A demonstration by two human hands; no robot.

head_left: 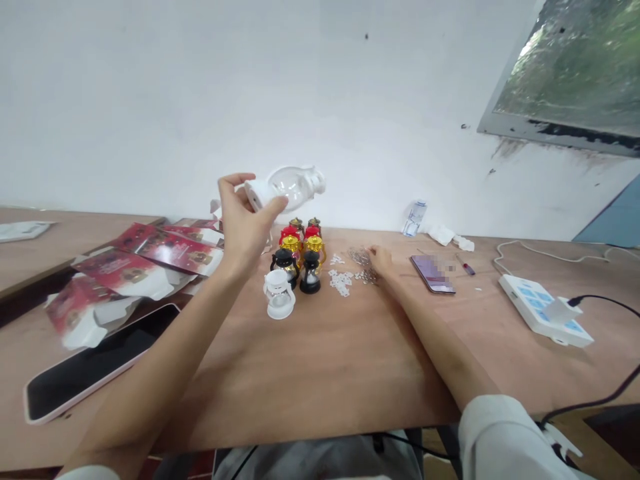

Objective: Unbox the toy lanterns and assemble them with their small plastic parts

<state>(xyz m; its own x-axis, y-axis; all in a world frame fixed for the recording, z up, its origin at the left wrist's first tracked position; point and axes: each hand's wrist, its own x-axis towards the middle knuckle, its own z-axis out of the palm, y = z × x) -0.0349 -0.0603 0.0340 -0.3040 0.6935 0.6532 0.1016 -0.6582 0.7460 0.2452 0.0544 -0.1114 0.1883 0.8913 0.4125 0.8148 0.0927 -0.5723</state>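
Note:
My left hand (pixel 246 220) is closed around the base of a white miniature lantern (pixel 294 187), held up on its side above the table with its clear globe pointing right. Below it, small lanterns stand in two columns: a white lantern (pixel 279 297) in front, then a black lantern (pixel 311 272), a gold lantern (pixel 314 248) and red ones behind. My right hand (pixel 381 260) is down at the table with its fingertips bent together, beside a pile of small metal parts (pixel 359 256). Whatever the fingertips pinch is too small to make out. Small white pieces (pixel 342 283) lie left of that hand.
Red printed cardboard boxes (pixel 165 248), flattened, and a large phone (pixel 100 363) lie on the left. Toward the right are a second phone (pixel 431 273), a small screwdriver (pixel 468 268), crumpled tissue (pixel 442 233) and a white power strip (pixel 543 310) with cables. A wall rises behind the table.

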